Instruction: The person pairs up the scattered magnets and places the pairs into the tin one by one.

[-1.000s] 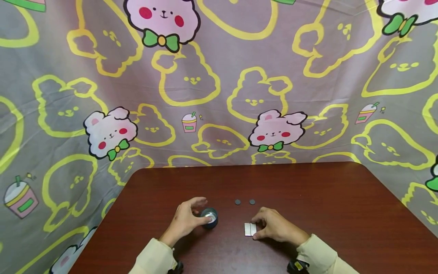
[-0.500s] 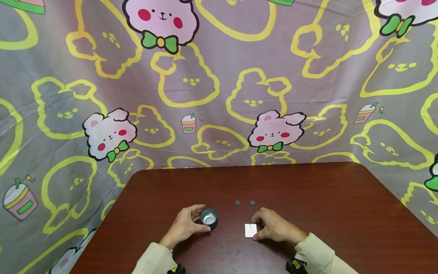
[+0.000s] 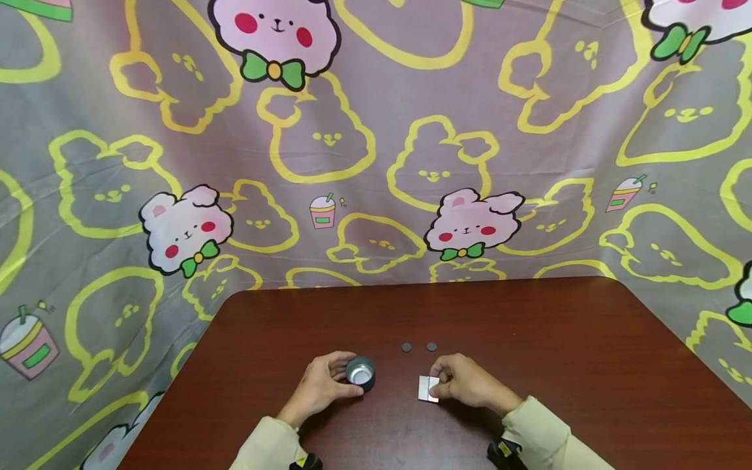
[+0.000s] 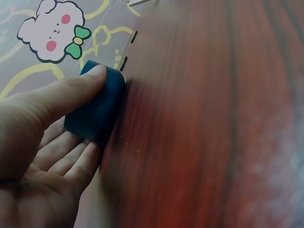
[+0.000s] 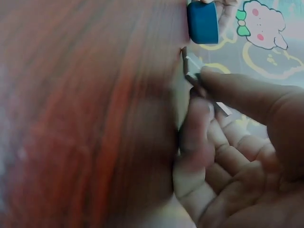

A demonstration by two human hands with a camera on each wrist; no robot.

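Observation:
In the head view my left hand [image 3: 322, 386] grips a small round cup [image 3: 367, 382], dark blue outside and silvery inside, mouth up. The left wrist view shows the thumb on one side of the blue cup [image 4: 97, 107] and the fingers along the other. To the right, my right hand [image 3: 468, 382] pinches the right part of a small flat white piece [image 3: 423, 388], which a thin dark line splits into two rectangles. In the right wrist view this dark-edged piece [image 5: 194, 65] tilts up between thumb and forefinger, close over the tabletop.
Two small dark discs [image 3: 407, 347] lie side by side on the brown wooden table [image 3: 529, 339], beyond the white piece. A patterned cloth [image 3: 376, 156] with cartoon rabbits hangs behind the table and along its sides.
My right thumb has moved from the white piece's near edge onto its top, and the piece has shifted slightly away. The left hand has closed its fingers nearer round the cup.

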